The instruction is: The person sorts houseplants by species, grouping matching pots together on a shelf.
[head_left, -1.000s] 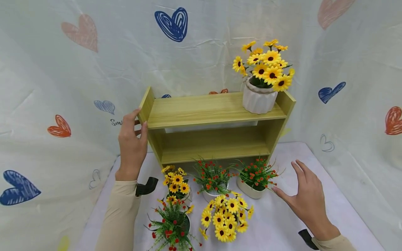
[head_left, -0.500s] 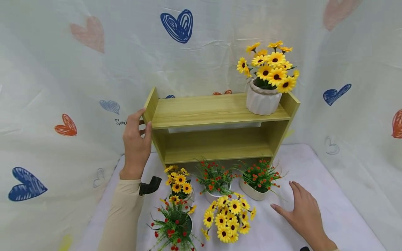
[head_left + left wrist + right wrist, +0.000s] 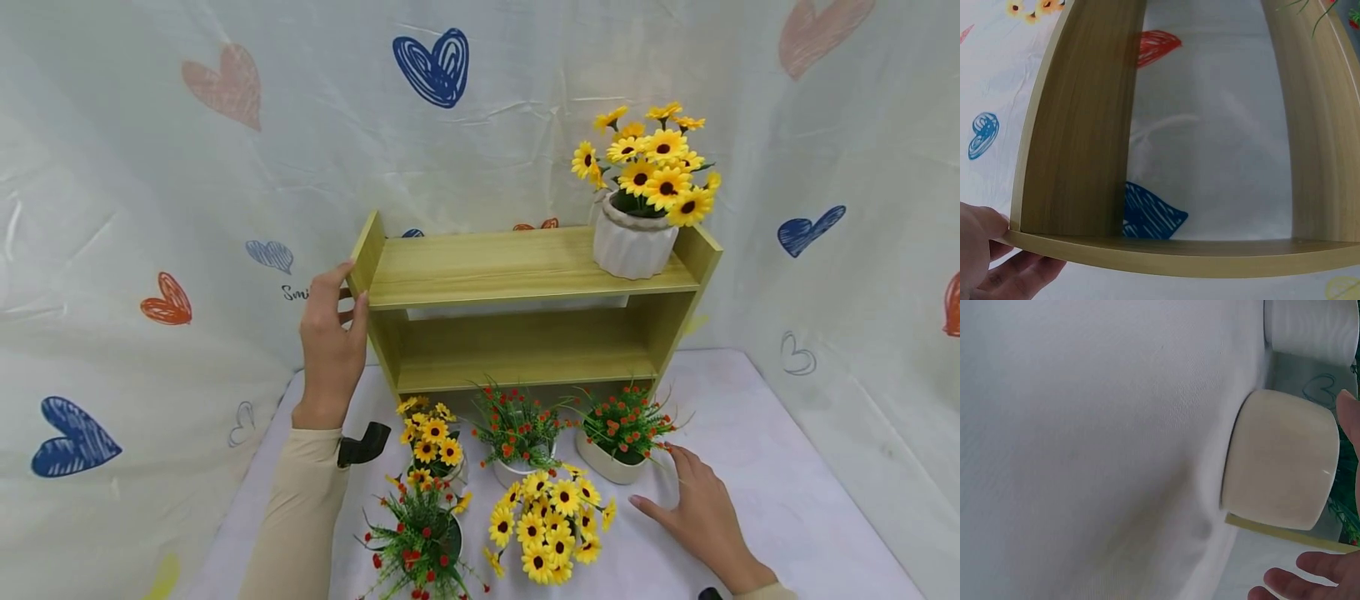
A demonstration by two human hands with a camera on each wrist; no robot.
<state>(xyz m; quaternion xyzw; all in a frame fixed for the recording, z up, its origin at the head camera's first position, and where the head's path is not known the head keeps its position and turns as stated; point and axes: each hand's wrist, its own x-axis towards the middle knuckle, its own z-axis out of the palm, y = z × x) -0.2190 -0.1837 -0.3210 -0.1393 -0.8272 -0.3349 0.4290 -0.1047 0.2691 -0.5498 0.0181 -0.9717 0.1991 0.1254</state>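
My left hand (image 3: 330,354) grips the left side panel of a two-tier wooden shelf (image 3: 465,267). The left wrist view has the thumb and fingers on either side of a panel edge (image 3: 1166,262). My right hand (image 3: 701,512) is just right of a cream oval pot (image 3: 607,461) with red-dotted greenery (image 3: 626,421). Around that pot (image 3: 1282,459) in the right wrist view, the thumb and fingers are spread apart, holding nothing. On the shelf's top board, at its right end, stands a white fluted pot (image 3: 633,246) of yellow sunflowers (image 3: 652,171).
Left of the cream pot, a white pot (image 3: 513,473) holds red-dotted greenery. Nearer are yellow sunflowers (image 3: 543,525), a red-flowered plant (image 3: 412,542) and smaller sunflowers (image 3: 431,437). A white cloth (image 3: 787,500) covers the table. Heart-printed sheets (image 3: 315,125) hang behind and at the sides.
My right hand has moved left and down towards the cream pot. The left hand keeps its grip on the shelf. The whole head view has shifted slightly.
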